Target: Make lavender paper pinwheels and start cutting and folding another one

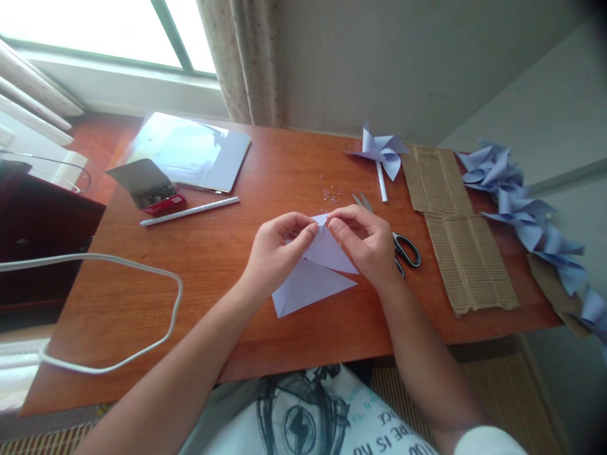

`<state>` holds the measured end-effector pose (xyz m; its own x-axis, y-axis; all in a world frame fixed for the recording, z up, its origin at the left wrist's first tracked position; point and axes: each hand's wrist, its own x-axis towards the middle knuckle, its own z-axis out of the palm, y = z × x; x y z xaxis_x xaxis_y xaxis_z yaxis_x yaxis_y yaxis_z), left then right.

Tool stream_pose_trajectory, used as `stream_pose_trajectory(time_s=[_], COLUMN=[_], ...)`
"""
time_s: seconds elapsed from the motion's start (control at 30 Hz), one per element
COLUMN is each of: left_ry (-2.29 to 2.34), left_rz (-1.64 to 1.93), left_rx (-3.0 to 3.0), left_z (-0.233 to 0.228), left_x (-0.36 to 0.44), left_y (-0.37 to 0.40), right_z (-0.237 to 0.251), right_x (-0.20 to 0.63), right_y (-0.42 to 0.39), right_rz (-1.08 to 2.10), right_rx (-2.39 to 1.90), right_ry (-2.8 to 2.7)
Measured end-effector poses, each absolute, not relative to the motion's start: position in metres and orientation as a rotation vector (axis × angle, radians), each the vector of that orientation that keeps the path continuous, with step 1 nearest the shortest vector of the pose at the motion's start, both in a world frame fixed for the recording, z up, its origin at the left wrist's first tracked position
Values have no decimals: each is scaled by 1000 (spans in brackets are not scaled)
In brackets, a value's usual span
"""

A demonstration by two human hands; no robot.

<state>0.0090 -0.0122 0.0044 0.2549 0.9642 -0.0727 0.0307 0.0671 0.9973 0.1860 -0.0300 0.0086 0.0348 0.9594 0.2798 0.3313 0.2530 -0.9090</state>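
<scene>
A pale lilac paper sheet (315,287), cut in from its corners, lies at the table's front middle, with its far part lifted slightly. My left hand (283,243) pinches its far edge between thumb and forefinger. Close beside it, my right hand (363,240) pinches the same paper a little to the right. Fingers hide part of the sheet's far edge. Partly behind my right hand are scissors (406,249) with dark handles, their blade tips showing beyond my knuckles. Small paper bits (333,194) are scattered just past my hands.
A finished paper pinwheel (382,155) on a white stick lies at the back. Corrugated cardboard pieces (469,259) and several more pinwheels (521,208) line the right. On the left are an open red box (164,201), a rolled paper stick (190,212), a glossy folder (232,158) and a white cable (177,297).
</scene>
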Motion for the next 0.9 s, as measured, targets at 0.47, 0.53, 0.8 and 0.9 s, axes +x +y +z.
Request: stream_pose_trajectory(time_s=[0.47,0.53,0.8,0.9], left_ry=[1045,1042,1032,1040], left_rz=[967,970,971,963], left_rx=[1372,1370,1382,1383], left_z=[4,4,3,3], left_x=[11,11,11,11], left_y=[-13,-13,-13,-13], right_z=[6,6,7,7], right_x=[184,184,184,184], right_y=[-30,-30,-29,-29], right_rz=[1055,1067,1089,1094], right_rx=[-1254,-1252,-1244,-1236], right_ry=[-1357,-1360,-1316,-1321])
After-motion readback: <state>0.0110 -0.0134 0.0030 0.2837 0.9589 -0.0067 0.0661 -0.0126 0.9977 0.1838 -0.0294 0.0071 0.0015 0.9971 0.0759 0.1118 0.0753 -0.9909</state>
